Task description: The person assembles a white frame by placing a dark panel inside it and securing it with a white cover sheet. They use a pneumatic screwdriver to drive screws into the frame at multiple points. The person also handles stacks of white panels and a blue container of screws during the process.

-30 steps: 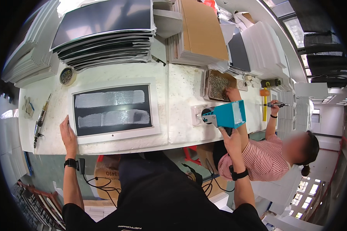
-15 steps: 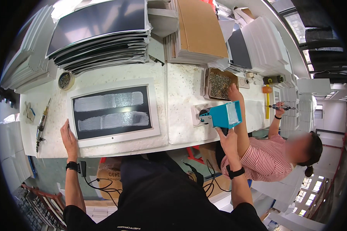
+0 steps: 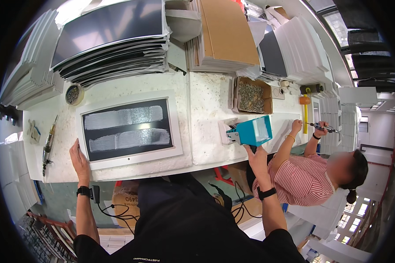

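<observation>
A white frame (image 3: 131, 164) with a dark panel (image 3: 118, 123) lies in front of me on the left. Two broad streaky whitish bands run across the panel. My left hand (image 3: 79, 161) rests against the frame's lower left side, fingers stretched along its edge. Off to the right, my right hand (image 3: 258, 160) is closed around the black handle of a teal box-shaped applicator (image 3: 251, 132) with a metal bracket and whitish material inside. The applicator's bracket end is at a small white holder (image 3: 224, 132) on the table; whether they touch, I cannot tell.
Behind the frame stand a stack of dark panels (image 3: 112, 28), brown boards (image 3: 228, 30) and a cup of screws (image 3: 74, 94). An electric screwdriver (image 3: 48, 144) lies left. A box of small screws (image 3: 252, 96) and a co-worker (image 3: 300, 182) holding another screwdriver are right.
The co-worker's hand has left the screw box and moved right toward the screwdriver in the other hand. My applicator has shifted slightly left; my left hand stays by the frame.
</observation>
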Demonstrator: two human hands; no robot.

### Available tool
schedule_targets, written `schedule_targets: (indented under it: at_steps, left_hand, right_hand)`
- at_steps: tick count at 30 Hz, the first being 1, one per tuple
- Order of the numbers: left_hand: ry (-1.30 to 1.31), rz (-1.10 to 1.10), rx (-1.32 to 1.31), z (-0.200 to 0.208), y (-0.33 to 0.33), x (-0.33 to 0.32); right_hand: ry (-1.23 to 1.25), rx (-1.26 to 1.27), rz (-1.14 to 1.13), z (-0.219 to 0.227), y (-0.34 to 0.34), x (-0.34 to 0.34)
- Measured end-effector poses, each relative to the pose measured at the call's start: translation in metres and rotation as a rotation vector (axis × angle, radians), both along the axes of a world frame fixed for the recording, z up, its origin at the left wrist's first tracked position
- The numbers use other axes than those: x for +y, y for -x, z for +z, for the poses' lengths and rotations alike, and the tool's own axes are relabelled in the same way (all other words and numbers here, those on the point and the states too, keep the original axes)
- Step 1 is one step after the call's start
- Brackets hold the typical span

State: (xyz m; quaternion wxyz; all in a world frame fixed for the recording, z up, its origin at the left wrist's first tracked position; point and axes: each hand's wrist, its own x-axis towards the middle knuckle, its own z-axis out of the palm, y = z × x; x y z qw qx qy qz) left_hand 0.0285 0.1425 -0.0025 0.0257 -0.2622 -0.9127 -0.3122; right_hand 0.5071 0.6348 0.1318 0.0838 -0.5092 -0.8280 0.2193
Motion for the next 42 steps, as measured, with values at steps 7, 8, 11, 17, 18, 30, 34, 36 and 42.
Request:
schedule_targets:
  at_steps: [7,8,11,17,18,30,34,36,42]
  left_hand:
    - [0.026,-0.005,0.015,-0.003,0.003,-0.005]
    - [0.039,-0.006,-0.013,0.002,0.003,-0.004]
    - [0.031,-0.007,-0.018,0.044,-0.005,0.021]
    - [-0.047,-0.386,-0.065,0.203,-0.088,0.196]
    - [-0.071,-0.480,-0.021,0.216,-0.096,0.233]
    - [-0.028,-0.855,0.531,0.158,-0.066,0.515]
    - [0.076,-0.958,0.577,0.168,-0.055,0.512]
    - [0.083,-0.993,0.609,0.179,-0.050,0.510]
    - [-0.422,-0.855,0.674,0.250,-0.030,0.489]
  right_hand:
    - [-0.039,-0.118,0.102,-0.026,-0.011,-0.002]
    - [-0.027,-0.128,0.105,-0.026,-0.013,-0.001]
    - [0.012,-0.238,0.165,0.016,-0.014,-0.005]
    - [0.112,-0.075,-0.015,0.126,-0.012,0.016]
    - [0.114,-0.030,-0.026,0.140,-0.004,0.023]
    - [0.017,0.036,0.127,0.176,0.027,0.032]
    - [0.130,0.074,0.093,0.174,0.026,0.008]
    - [0.181,0.137,0.093,0.176,0.035,-0.010]
    - [0.607,0.524,0.063,0.154,0.086,-0.032]
